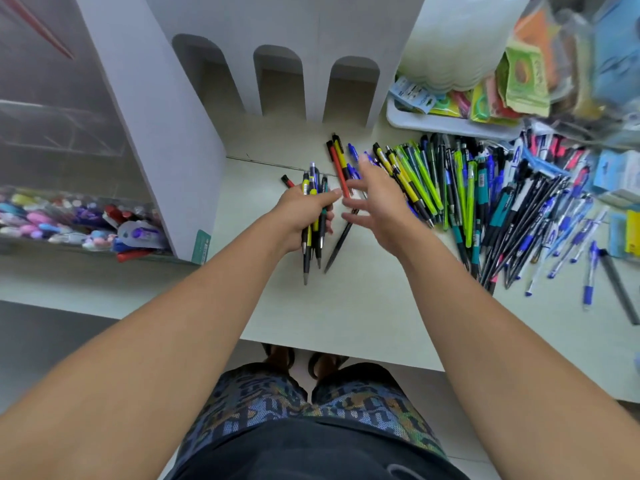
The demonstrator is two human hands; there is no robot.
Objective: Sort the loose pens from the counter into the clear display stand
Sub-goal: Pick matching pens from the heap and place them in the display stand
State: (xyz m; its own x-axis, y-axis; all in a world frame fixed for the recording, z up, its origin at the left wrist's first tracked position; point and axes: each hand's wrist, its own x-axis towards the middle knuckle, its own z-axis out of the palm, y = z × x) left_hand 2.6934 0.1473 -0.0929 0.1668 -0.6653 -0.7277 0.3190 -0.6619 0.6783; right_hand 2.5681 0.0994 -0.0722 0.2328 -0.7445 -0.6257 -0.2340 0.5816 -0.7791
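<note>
Pale counter (363,306), shop clutter at the back. Far left: clear display stand (62,133), upper compartments see-through, lower bin holding pastel and red pens. Beside it a white board divider (156,116) with three arched slots. Centre: left hand (304,209) clenched round a bundle of pens (313,233), tips pointing toward the person, long axes running near-to-far. Just right of it, right hand (377,202) hovers with fingers spread and loose, gripping nothing; a red pen (337,171) and a yellow one lie just beyond its fingertips, same near-to-far axis. Further right the main heap of loose pens (502,209) fans out. Next pick probably falls to the right hand, which is nearer; the stand is well apart, across the left arm.
</note>
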